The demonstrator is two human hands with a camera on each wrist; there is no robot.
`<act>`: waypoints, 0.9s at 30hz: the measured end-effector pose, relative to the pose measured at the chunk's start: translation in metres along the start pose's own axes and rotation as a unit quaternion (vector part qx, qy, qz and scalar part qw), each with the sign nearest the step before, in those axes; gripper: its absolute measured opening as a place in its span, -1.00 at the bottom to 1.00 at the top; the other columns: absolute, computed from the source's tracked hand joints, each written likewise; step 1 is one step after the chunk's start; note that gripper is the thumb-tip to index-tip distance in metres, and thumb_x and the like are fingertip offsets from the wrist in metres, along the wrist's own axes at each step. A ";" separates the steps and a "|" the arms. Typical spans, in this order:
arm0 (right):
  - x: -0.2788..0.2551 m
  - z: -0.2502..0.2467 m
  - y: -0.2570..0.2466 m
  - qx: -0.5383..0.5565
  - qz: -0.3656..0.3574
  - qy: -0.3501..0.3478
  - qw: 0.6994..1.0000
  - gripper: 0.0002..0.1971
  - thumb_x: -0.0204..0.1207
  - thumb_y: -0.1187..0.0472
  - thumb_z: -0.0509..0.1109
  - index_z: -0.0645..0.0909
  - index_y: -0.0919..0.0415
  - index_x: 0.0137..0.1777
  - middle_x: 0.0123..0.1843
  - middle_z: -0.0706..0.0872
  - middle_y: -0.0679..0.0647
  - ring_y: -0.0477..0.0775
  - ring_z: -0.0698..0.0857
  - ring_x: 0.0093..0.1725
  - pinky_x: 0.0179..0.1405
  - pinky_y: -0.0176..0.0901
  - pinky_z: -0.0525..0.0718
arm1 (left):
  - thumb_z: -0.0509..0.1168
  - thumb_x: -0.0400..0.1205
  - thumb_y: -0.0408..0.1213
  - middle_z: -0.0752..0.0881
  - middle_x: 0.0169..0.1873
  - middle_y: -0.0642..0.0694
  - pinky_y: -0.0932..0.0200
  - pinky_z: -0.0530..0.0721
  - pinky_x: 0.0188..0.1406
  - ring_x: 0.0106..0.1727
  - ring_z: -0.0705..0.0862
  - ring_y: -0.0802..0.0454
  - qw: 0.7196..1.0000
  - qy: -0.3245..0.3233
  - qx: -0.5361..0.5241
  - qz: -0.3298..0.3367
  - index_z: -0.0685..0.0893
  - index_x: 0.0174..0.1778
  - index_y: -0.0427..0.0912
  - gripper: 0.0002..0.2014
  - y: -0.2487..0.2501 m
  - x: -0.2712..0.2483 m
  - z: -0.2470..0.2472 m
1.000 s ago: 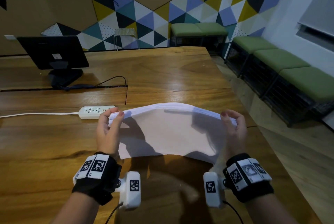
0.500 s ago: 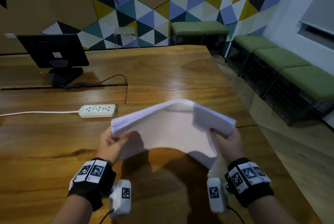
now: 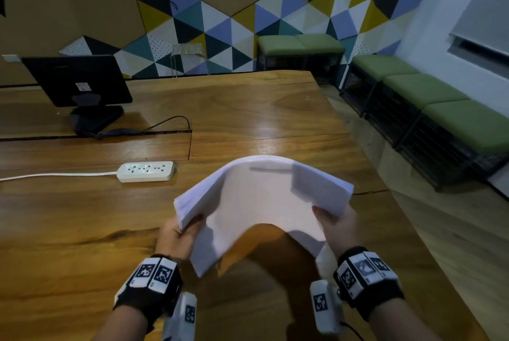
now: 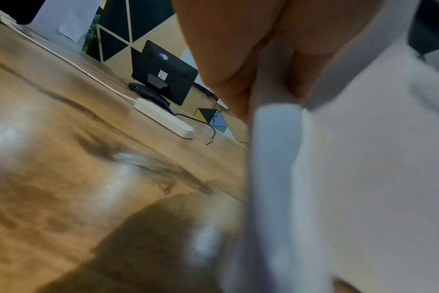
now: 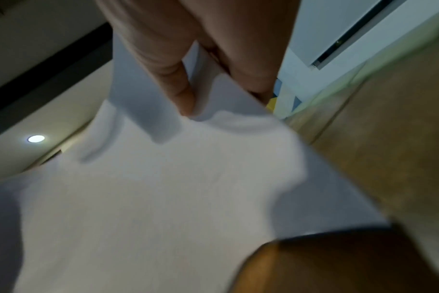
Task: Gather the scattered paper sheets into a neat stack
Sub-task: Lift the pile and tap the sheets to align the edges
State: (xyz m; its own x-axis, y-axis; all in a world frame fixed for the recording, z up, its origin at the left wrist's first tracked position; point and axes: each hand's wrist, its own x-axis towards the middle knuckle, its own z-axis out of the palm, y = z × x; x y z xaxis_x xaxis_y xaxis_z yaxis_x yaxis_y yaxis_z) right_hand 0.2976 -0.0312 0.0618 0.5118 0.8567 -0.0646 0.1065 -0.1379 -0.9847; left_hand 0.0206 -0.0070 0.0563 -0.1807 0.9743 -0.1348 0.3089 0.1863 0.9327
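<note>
A thick stack of white paper sheets (image 3: 259, 197) arches upward above the wooden table (image 3: 82, 230), lifted off its surface. My left hand (image 3: 179, 233) grips the stack's left end, thumb on the near face. My right hand (image 3: 336, 225) grips the right end the same way. In the left wrist view the paper stack (image 4: 351, 178) is pinched edge-on by the left hand (image 4: 258, 65). In the right wrist view the right hand (image 5: 203, 75) pinches the paper stack (image 5: 150, 188), thumb on the near side and fingers behind it.
A white power strip (image 3: 146, 171) with its cord lies left of the papers. A black monitor (image 3: 77, 80) stands at the far left. The table's right edge runs close to my right hand, with green benches (image 3: 440, 109) beyond on the floor.
The stack, held nearly flat a second ago, has been bowed into a high arch. Both hands moved toward me, closer together and lower along the stack's ends.
</note>
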 end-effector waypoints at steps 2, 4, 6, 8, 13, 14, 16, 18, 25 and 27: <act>0.006 0.002 -0.008 -0.007 -0.012 0.035 0.999 -0.57 0.36 0.38 0.47 0.48 0.21 0.23 0.06 0.64 0.14 0.28 0.62 0.24 0.16 0.11 0.64 | 0.38 0.53 -0.32 0.75 -0.01 -0.34 -0.10 0.62 0.09 0.04 0.69 -0.24 0.999 -0.007 -0.042 -0.032 0.70 0.01 -0.30 -0.81 0.003 0.002 -0.001; 0.013 0.002 -0.013 -0.028 0.009 0.089 0.996 -0.19 0.24 0.24 0.57 0.23 -0.01 0.45 0.39 0.47 0.20 0.29 0.46 0.42 0.35 0.30 0.52 | 0.38 0.52 -0.32 0.74 -0.03 -0.28 -0.16 0.61 0.19 0.07 0.68 -0.29 0.994 -0.015 -0.092 -0.059 0.69 -0.01 -0.24 -0.84 0.007 0.000 0.000; 0.016 0.001 -0.013 -0.084 0.074 0.129 0.985 0.11 0.11 0.04 0.65 -0.03 -0.14 0.55 0.60 0.22 0.23 0.35 0.26 0.55 0.45 0.44 0.33 | 0.36 0.52 -0.43 0.73 -0.01 -0.23 -0.11 0.57 0.23 0.05 0.67 -0.23 0.981 -0.019 -0.172 -0.083 0.67 0.02 -0.29 -0.83 0.011 -0.007 0.003; 0.014 0.000 -0.007 0.034 0.168 0.069 0.983 0.25 -0.01 -0.04 0.70 -0.09 -0.13 0.57 0.58 0.30 0.24 0.32 0.47 0.40 0.30 0.35 0.51 | 0.38 0.47 -0.52 0.74 -0.02 -0.21 -0.16 0.56 0.26 0.04 0.67 -0.24 0.963 -0.031 -0.246 -0.104 0.67 -0.04 -0.26 -0.82 0.011 -0.015 0.008; -0.013 0.014 -0.019 0.359 0.246 -0.173 0.884 -0.59 0.30 0.28 0.45 0.60 0.13 0.19 0.02 0.81 0.16 0.24 0.76 0.03 -0.05 0.12 0.72 | 0.36 0.46 -0.53 0.69 0.19 -0.30 -0.27 0.54 0.30 0.22 0.64 -0.34 0.921 -0.070 -0.358 -0.134 0.59 0.14 -0.21 -0.66 0.000 -0.025 0.021; -0.014 0.016 -0.025 0.342 0.233 -0.168 0.895 -0.64 0.33 0.35 0.41 0.62 0.14 0.15 -0.02 0.80 0.16 0.25 0.75 0.01 -0.11 0.09 0.71 | 0.42 0.42 -0.49 0.71 0.14 -0.26 -0.23 0.60 0.24 0.18 0.67 -0.29 0.918 -0.079 -0.365 -0.134 0.60 0.10 -0.17 -0.65 0.001 -0.026 0.021; -0.010 0.017 -0.034 0.324 0.208 -0.132 0.913 -0.63 0.36 0.45 0.40 0.62 0.20 0.17 0.00 0.78 0.18 0.26 0.73 0.01 -0.15 0.06 0.71 | 0.64 0.11 -0.28 0.79 -0.02 -0.13 -0.06 0.77 -0.05 0.03 0.75 -0.15 0.919 -0.104 -0.359 -0.129 0.62 0.05 -0.10 -0.41 0.001 -0.027 0.020; -0.006 0.017 -0.042 0.302 0.191 -0.122 0.926 -0.70 0.39 0.50 0.37 0.61 0.31 0.12 -0.05 0.76 0.20 0.22 0.74 -0.08 -0.25 0.00 0.75 | 0.65 -0.02 -0.27 0.83 -0.13 -0.09 0.11 0.78 -0.40 -0.14 0.80 -0.07 0.920 -0.127 -0.350 -0.124 0.62 0.09 -0.14 -0.28 0.002 -0.025 0.013; 0.004 0.005 -0.067 0.233 0.077 -0.119 0.962 -0.65 0.37 0.54 0.38 0.53 0.43 0.18 0.06 0.69 0.29 0.27 0.68 0.07 0.11 0.08 0.65 | 0.68 -0.13 0.07 0.86 -0.19 -0.20 0.15 0.76 -0.36 -0.27 0.81 -0.04 0.951 -0.228 -0.209 -0.009 0.73 0.04 -0.15 -0.20 0.038 0.008 -0.039; 0.004 0.005 -0.079 0.184 0.004 -0.147 0.972 -0.69 0.33 0.55 0.41 0.61 0.31 0.06 -0.03 0.72 0.20 0.08 0.72 -0.03 -0.07 -0.17 0.73 | 0.65 0.05 0.00 0.86 -0.22 -0.18 0.19 0.74 -0.27 -0.23 0.81 -0.02 0.962 -0.236 -0.125 0.055 0.73 0.04 -0.12 -0.36 0.065 0.014 -0.042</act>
State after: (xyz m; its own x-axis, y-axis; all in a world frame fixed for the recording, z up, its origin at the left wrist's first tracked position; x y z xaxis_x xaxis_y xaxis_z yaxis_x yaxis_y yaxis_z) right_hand 0.2868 -0.0145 0.1385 0.2405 0.9686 -0.0631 -0.2368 -0.0045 -0.9715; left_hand -0.0017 0.0134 0.1288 0.3028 0.9464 -0.1121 0.0569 0.0995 0.9934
